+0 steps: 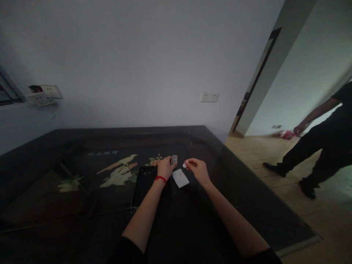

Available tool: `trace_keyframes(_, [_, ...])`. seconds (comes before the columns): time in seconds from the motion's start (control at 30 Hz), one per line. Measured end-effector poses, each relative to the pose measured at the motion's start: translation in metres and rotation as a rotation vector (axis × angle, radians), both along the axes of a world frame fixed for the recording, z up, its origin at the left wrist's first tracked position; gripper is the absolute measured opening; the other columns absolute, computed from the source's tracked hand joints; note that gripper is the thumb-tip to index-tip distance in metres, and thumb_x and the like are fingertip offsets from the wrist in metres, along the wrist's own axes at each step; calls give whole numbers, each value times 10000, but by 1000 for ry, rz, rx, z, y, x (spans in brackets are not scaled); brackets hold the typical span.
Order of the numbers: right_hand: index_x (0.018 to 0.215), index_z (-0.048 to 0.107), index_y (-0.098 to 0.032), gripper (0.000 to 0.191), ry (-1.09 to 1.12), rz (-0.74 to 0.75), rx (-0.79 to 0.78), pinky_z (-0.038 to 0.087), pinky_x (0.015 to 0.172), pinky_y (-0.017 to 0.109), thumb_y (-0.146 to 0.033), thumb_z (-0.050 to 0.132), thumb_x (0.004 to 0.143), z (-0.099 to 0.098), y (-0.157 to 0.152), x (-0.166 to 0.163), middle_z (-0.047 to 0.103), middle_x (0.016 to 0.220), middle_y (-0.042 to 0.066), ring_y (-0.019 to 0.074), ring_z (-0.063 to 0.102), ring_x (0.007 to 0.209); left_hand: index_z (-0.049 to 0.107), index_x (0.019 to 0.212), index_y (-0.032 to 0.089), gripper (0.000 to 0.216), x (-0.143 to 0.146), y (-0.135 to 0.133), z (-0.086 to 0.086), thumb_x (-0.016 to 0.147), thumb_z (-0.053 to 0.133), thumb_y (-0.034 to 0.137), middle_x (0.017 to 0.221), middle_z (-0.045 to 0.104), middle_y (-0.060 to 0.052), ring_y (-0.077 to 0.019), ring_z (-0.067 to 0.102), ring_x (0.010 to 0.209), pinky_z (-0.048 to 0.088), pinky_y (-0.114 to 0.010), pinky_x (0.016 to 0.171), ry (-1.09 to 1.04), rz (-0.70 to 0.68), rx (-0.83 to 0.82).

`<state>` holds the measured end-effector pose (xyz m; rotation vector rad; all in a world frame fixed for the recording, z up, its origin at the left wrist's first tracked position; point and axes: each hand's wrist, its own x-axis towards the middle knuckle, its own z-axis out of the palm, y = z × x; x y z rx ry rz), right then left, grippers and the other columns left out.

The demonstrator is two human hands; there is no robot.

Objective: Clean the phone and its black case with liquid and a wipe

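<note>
My left hand [165, 167], a red string round its wrist, is closed on a small grey-white object [174, 159] held just above the dark glass-topped table [82, 220]. My right hand [197, 169] pinches a tiny white piece [184, 165] between thumb and fingers, a little to the right of the left hand. Between and below both hands a white square packet [180, 178] lies flat on the table. A black phone [145, 185] lies partly under my left wrist.
The tabletop shows a pale floral picture [121, 172] under the glass. Wall sockets [209, 96] sit on the wall behind. At the right, another person in dark clothes [327, 146] stands on the tiled floor near a red item [288, 135].
</note>
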<state>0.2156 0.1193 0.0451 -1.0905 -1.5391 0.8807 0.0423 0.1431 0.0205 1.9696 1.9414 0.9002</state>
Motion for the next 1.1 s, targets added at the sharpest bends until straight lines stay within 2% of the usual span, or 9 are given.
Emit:
trace_keyframes(0.17, [772,690,-166,208,-191,-29,103,514,625,286,-350,593,761,6,-3,-4,712,723,62,186,658,631,639,952,186,234,0,1,2,742,654,289,922,692,-54,-175,630,851,418,-243,742,13,2,-13])
trace_keyframes(0.57, [705,686,-185,187,-344,-10,218,462,622,255,-295,565,796,8,-4,-7,697,680,33,165,639,631,640,966,192,258,-1,0,4,739,656,314,915,692,-53,-178,630,842,420,-246,728,35,-3,-23])
trace_keyframes(0.73, [752,698,-176,169,-243,10,90,505,656,287,-319,607,745,6,3,1,712,712,48,188,666,671,633,974,201,246,1,-2,7,749,642,301,956,691,-54,-176,627,881,418,-244,755,43,-9,-9])
trace_keyframes(0.87, [755,689,-146,246,-24,-32,8,536,605,303,-381,654,693,24,12,11,707,701,69,199,663,640,611,1015,214,268,2,-7,11,758,625,289,993,687,-50,-183,625,920,416,-249,771,57,-5,5])
trace_keyframes(0.97, [809,683,-141,295,128,-136,135,548,668,312,-414,655,701,46,14,11,711,773,74,197,667,696,606,1035,233,284,4,-13,17,762,619,309,976,691,-48,-202,625,927,409,-277,794,80,-8,11])
trace_keyframes(1.1, [830,683,-155,262,69,-165,304,535,747,311,-394,642,731,60,7,-1,711,840,73,196,666,766,609,1036,255,279,8,-21,26,762,613,309,970,695,-32,-204,620,943,381,-297,852,104,-33,13])
